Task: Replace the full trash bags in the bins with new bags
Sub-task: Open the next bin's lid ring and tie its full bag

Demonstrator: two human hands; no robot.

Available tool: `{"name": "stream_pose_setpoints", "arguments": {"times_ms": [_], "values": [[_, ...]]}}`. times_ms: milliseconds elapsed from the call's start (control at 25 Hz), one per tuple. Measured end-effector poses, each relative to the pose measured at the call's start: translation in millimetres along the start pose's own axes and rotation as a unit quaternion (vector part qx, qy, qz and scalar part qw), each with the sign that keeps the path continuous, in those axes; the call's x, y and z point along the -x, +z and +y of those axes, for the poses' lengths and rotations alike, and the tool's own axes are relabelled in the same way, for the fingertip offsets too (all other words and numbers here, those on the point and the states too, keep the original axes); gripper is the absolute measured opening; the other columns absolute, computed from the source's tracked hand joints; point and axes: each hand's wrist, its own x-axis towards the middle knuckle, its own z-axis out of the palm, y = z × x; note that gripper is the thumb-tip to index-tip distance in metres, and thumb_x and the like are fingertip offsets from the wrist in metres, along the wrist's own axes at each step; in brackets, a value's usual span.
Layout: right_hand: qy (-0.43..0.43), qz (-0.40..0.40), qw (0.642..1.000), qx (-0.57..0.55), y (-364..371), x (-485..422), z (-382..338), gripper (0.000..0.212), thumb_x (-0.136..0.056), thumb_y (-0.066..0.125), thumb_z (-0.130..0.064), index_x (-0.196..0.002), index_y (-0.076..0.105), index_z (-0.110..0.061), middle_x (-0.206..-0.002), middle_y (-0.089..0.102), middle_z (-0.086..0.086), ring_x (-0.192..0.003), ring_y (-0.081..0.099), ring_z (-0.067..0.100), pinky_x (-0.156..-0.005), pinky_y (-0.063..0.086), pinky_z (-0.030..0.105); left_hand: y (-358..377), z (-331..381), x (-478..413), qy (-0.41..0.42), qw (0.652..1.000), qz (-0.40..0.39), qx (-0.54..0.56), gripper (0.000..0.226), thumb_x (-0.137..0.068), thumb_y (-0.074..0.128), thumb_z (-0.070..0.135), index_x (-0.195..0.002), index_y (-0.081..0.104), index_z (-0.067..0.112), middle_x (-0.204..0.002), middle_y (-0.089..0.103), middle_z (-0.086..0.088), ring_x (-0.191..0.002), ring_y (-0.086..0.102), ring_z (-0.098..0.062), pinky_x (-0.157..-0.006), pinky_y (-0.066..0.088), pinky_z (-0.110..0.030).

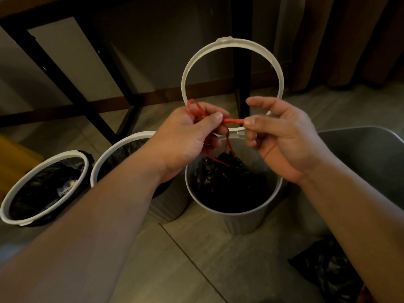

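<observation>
A grey round bin [235, 217] stands in the middle with its white ring lid [192, 66] flipped upright behind it. Inside sits a gathered black trash bag [227, 178]. A red drawstring [232, 121] rises from the bag's neck to both hands. My left hand [188, 138] pinches loops of the string between thumb and fingers above the bin. My right hand [284, 136] pinches the string's other end between thumb and forefinger, its remaining fingers spread.
Two more white-rimmed bins lined with black bags stand at the left, one [41, 189] far left and one [122, 154] beside the middle bin. A large grey bin [371, 149] is at the right. A crumpled black bag [328, 272] lies on the tiled floor. Black table legs [65, 84] stand behind.
</observation>
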Motion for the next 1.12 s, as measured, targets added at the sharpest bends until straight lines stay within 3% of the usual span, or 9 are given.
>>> {"name": "stream_pose_setpoints", "arguments": {"times_ms": [120, 200, 280, 360, 480, 560, 680, 880, 1120], "values": [[0.08, -0.076, 0.992, 0.062, 1, 6, 7, 0.067, -0.077, 0.082, -0.007, -0.139, 0.06, -0.018, -0.085, 0.075, 0.006, -0.076, 0.07, 0.018, -0.068, 0.058, 0.029, -3, 4, -1, 0.035, 0.998, 0.018, -0.054, 0.013, -0.1, 0.068, 0.021, -0.111, 0.073, 0.014, -0.094, 0.08, -0.003, -0.089, 0.078, -0.016, -0.081, 0.063, -0.031], [0.062, -0.097, 0.97, 0.213, 8, 6, 13, 0.047, -0.084, 0.079, -0.01, -0.128, 0.068, -0.021, -0.091, 0.078, 0.006, -0.081, 0.073, 0.019, -0.072, 0.06, 0.028, -4, 5, 0, 0.072, 0.986, -0.001, -0.15, 0.011, -0.096, 0.074, 0.025, -0.105, 0.073, 0.019, -0.093, 0.08, 0.001, -0.09, 0.078, -0.013, -0.081, 0.064, -0.032], [-0.001, -0.075, 0.933, 0.352, 15, 4, 14, 0.02, -0.092, 0.076, -0.016, -0.109, 0.075, -0.026, -0.093, 0.079, -0.001, -0.085, 0.077, 0.013, -0.072, 0.062, 0.026, -3, 5, 3, 0.097, 0.971, -0.018, -0.219, 0.007, -0.093, 0.077, 0.03, -0.098, 0.073, 0.027, -0.092, 0.078, 0.007, -0.088, 0.075, -0.008, -0.075, 0.063, -0.024], [-0.043, -0.029, 0.897, 0.439, 19, 4, 14, 0.012, -0.094, 0.076, -0.024, -0.096, 0.074, -0.036, -0.094, 0.077, -0.01, -0.085, 0.074, 0.002, -0.068, 0.06, 0.018, -3, 3, 8, 0.118, 0.96, -0.028, -0.251, 0.006, -0.091, 0.079, 0.031, -0.094, 0.073, 0.032, -0.092, 0.076, 0.012, -0.088, 0.072, -0.003, -0.073, 0.058, -0.015], [-0.101, 0.025, 0.845, 0.525, 20, 3, 19, 0.016, -0.092, 0.077, -0.025, -0.095, 0.067, -0.038, -0.096, 0.068, -0.012, -0.09, 0.066, -0.001, -0.07, 0.058, 0.017, -5, -2, 13, 0.139, 0.965, -0.036, -0.219, 0.006, -0.091, 0.079, 0.026, -0.096, 0.076, 0.026, -0.093, 0.078, 0.007, -0.091, 0.075, -0.008, -0.079, 0.063, -0.028], [-0.116, 0.017, 0.869, 0.481, 19, 1, 25, 0.024, -0.093, 0.074, -0.018, -0.107, 0.063, -0.034, -0.097, 0.072, -0.008, -0.091, 0.071, 0.001, -0.074, 0.061, 0.022, -5, -8, 17, 0.15, 0.973, -0.036, -0.172, 0.008, -0.092, 0.078, 0.018, -0.1, 0.076, 0.018, -0.095, 0.079, 0.0, -0.093, 0.077, -0.015, -0.083, 0.065, -0.039], [-0.124, -0.064, 0.904, 0.403, 17, 0, 31, 0.041, -0.101, 0.062, -0.006, -0.132, 0.06, -0.032, -0.106, 0.077, -0.007, -0.103, 0.074, 0.005, -0.085, 0.059, 0.019, -1, -20, 20, 0.172, 0.972, -0.01, -0.156, 0.009, -0.092, 0.078, 0.012, -0.099, 0.077, 0.017, -0.1, 0.079, 0.0, -0.097, 0.077, -0.017, -0.087, 0.063, -0.043], [-0.114, -0.101, 0.96, 0.234, 11, 1, 34, 0.035, -0.104, 0.047, -0.003, -0.118, 0.076, -0.015, -0.116, 0.076, 0.01, -0.113, 0.072, 0.026, -0.095, 0.059, 0.035, 3, -29, 24, 0.182, 0.965, 0.064, -0.176, 0.012, -0.092, 0.077, 0.013, -0.096, 0.078, 0.025, -0.104, 0.078, 0.01, -0.102, 0.074, -0.006, -0.09, 0.062, -0.032], [-0.105, 0.026, 0.982, 0.157, 13, 0, 28, 0.017, -0.098, 0.066, -0.009, -0.112, 0.073, -0.015, -0.105, 0.079, 0.01, -0.103, 0.077, 0.025, -0.086, 0.063, 0.034, 7, -34, 28, 0.158, 0.971, 0.128, -0.13, 0.014, -0.093, 0.077, 0.016, -0.104, 0.082, 0.022, -0.107, 0.079, 0.01, -0.103, 0.074, -0.004, -0.091, 0.061, -0.031]]}}
